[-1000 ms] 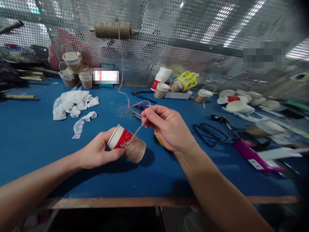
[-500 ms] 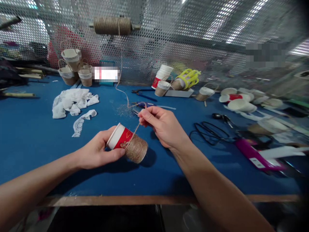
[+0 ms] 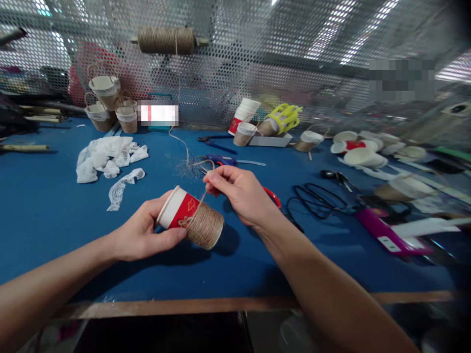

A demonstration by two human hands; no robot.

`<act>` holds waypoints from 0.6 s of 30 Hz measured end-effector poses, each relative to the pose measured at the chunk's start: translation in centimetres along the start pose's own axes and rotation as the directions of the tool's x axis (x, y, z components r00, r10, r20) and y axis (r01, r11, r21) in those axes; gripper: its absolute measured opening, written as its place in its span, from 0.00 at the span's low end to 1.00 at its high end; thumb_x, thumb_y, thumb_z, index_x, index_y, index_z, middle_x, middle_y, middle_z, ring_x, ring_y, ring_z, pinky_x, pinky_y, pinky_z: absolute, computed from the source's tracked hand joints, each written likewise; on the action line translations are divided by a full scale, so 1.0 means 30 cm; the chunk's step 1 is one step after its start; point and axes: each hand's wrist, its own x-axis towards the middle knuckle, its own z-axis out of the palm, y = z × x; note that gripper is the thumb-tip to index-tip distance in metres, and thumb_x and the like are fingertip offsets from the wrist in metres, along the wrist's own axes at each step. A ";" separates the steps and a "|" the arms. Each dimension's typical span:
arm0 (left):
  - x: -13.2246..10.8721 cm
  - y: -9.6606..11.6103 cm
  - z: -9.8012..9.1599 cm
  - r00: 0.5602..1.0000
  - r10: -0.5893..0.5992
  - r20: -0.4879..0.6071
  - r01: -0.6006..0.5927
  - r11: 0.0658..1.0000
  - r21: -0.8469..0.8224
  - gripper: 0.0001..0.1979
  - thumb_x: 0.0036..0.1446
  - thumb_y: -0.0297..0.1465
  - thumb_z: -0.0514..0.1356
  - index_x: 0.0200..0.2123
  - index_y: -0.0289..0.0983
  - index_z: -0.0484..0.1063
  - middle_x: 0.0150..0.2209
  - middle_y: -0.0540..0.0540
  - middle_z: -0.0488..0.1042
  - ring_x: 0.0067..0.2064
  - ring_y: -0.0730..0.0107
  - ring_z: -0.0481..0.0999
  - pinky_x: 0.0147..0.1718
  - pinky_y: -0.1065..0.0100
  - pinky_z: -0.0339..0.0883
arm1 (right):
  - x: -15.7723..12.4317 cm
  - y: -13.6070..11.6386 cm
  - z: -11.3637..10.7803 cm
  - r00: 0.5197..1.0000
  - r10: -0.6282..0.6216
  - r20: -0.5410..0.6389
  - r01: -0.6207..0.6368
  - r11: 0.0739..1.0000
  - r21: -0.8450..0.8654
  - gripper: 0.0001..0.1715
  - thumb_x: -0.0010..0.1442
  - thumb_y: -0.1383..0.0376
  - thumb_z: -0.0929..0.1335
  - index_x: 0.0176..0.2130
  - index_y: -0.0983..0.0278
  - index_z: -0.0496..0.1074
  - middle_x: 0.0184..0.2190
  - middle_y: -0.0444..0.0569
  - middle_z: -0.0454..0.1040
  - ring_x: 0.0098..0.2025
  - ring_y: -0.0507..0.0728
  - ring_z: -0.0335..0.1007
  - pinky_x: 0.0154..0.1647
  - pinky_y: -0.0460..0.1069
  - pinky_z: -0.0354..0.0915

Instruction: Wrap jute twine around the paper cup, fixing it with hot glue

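My left hand point(image 3: 145, 228) is closed around a red and white paper cup point(image 3: 180, 208), which lies tilted with its rim to the upper left. Rows of brown twine point(image 3: 206, 226) are wound around the cup's base half. Between thumb and fingertips, my right hand point(image 3: 237, 193) pinches the twine a little above the cup, and the strand between hand and cup looks taut. From there the twine runs slack across the table and up to a large spool point(image 3: 166, 40) on a bar. A blue glue gun point(image 3: 221, 160) lies just beyond my right hand.
White lace strips point(image 3: 105, 154) lie at left on the blue table point(image 3: 44, 211). Twine-covered cups point(image 3: 127, 117) stand behind them. Pliers point(image 3: 217, 143), stacked paper cups point(image 3: 245, 115), a black cable point(image 3: 316, 201), keys point(image 3: 336, 177) and a purple power strip point(image 3: 392, 233) sit toward the right.
The view has shifted slightly. Both hands keep their hold on cup and twine, with the cup turned a little. A red handle now shows beside my right wrist.
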 end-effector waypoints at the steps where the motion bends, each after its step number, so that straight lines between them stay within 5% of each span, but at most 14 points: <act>1: -0.001 -0.001 0.000 1.000 0.012 0.002 -0.012 1.000 0.008 0.03 0.52 0.27 0.57 0.27 0.33 0.66 0.26 0.51 0.63 0.26 0.77 0.60 0.28 0.74 0.59 | 0.000 0.001 0.002 1.000 0.004 0.007 -0.004 1.000 0.001 0.08 0.52 0.63 0.68 0.25 0.66 0.69 0.19 0.41 0.69 0.23 0.47 0.63 0.27 0.45 0.59; 18: -0.005 0.006 0.002 0.980 0.198 -0.001 -0.195 0.967 0.163 0.05 0.49 0.22 0.57 0.23 0.33 0.66 0.27 0.49 0.68 0.34 0.71 0.66 0.40 0.69 0.60 | -0.009 0.003 0.028 0.990 0.096 0.102 -0.088 0.993 -0.080 0.09 0.54 0.63 0.66 0.25 0.67 0.68 0.21 0.42 0.68 0.24 0.47 0.62 0.29 0.46 0.59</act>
